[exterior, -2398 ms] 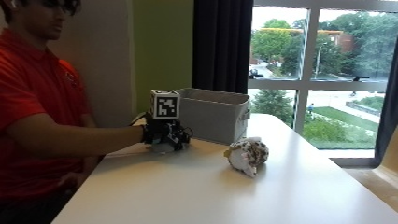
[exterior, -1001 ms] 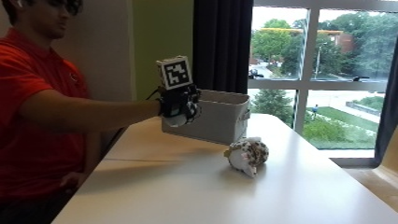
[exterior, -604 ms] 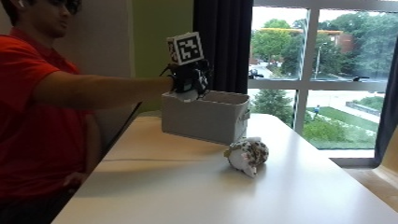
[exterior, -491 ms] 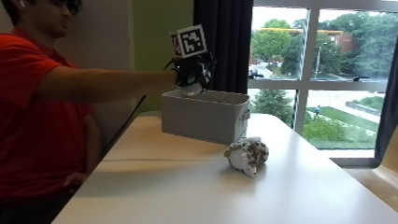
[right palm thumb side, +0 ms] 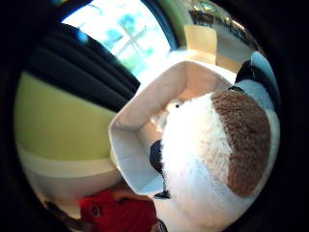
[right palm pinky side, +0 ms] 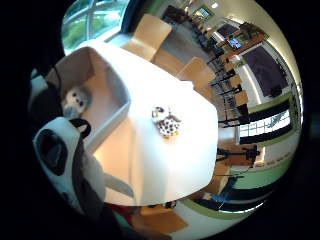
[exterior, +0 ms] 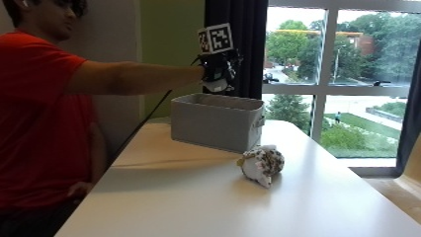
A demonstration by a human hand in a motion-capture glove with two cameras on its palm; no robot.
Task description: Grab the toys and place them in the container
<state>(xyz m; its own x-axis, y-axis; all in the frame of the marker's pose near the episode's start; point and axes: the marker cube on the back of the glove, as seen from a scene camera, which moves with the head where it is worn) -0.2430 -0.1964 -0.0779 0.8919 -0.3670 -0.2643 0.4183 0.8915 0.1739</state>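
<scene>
My gloved right hand (exterior: 217,71) is held out above the grey fabric container (exterior: 217,121) at the back of the white table (exterior: 197,197). It grips a white and brown plush toy (right palm thumb side: 217,154), whose underside shows below the glove (exterior: 215,87). A second small pale plush (right palm pinky side: 75,100) lies inside the container (right palm pinky side: 100,95). A spotted brown and white plush toy (exterior: 262,163) sits on the table in front of the container's right corner (right palm pinky side: 166,122).
A dark curtain (exterior: 236,44) and a large window (exterior: 342,74) stand behind the container. Wooden chairs (right palm pinky side: 150,32) are at the table's far side. The person's bare hand (exterior: 75,190) rests low beside the table's near left edge.
My hand has lifted the white and brown toy off the table left of the container and carried it up and over the container's opening. The spotted toy has not moved.
</scene>
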